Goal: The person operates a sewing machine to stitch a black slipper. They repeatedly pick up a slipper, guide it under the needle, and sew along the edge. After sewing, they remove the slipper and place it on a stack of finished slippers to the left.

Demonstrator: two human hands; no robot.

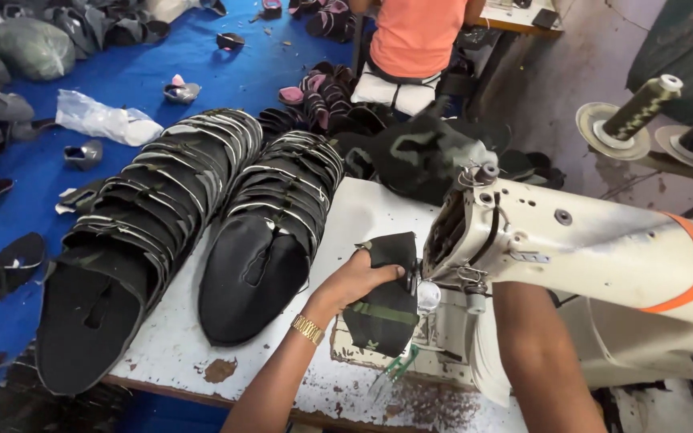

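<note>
A dark fabric shoe upper (385, 309), folded and limp, sits under the head of a cream sewing machine (571, 265) near the table's (362, 216) front edge. It looks light, soft and easily creased, best pinched at its top edge, where the left hand (356, 281) closes on it. The right hand is hidden behind the machine; its grip cannot be told. Two overlapping rows of black uppers (202, 232) fill the table's left side.

The person is wearing a gold metal link watch (308, 329) on the left wrist, sitting at about seven o'clock in the view. Both forearms are showing bare, with no sleeves reaching them. The left hand (354, 281) is showing no rings or glove.
</note>
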